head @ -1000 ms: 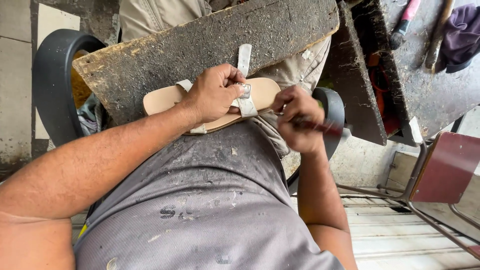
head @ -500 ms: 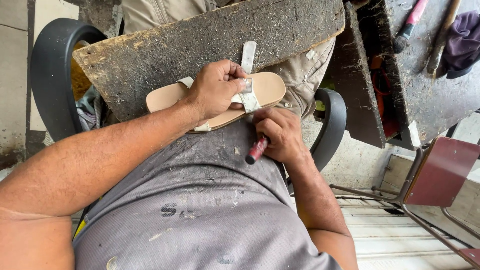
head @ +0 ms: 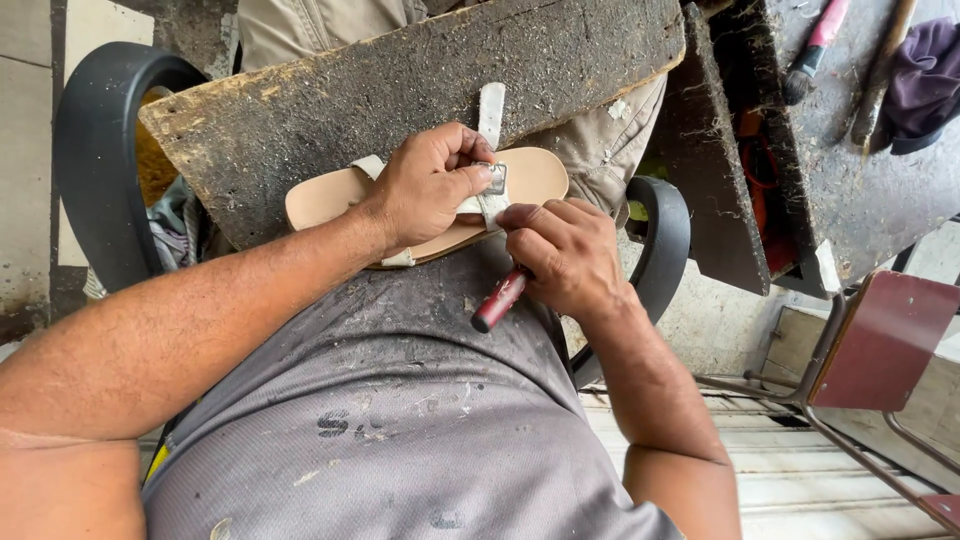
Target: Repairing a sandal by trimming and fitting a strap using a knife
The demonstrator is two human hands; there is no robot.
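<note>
A tan sandal sole (head: 325,203) with white straps (head: 491,110) lies on a worn wooden board (head: 400,90) across my lap. My left hand (head: 428,185) presses down on the sandal, thumb on a small square metal buckle (head: 496,178) at the strap crossing. My right hand (head: 562,255) grips a tool with a red handle (head: 498,300); the handle end points toward my belly and the working tip is hidden under my fingers at the sandal's near edge, beside the strap.
I sit in a black plastic armchair (head: 95,150). A dirty workbench (head: 850,150) stands to the right with a pink-handled tool (head: 815,45), a wooden handle (head: 880,70) and dark cloth (head: 925,80). A red chair (head: 880,340) sits lower right.
My right hand has brought the red-handled tool in from the right to the sandal's near edge, turning the handle toward my body. My left hand kept pressing the strap.
</note>
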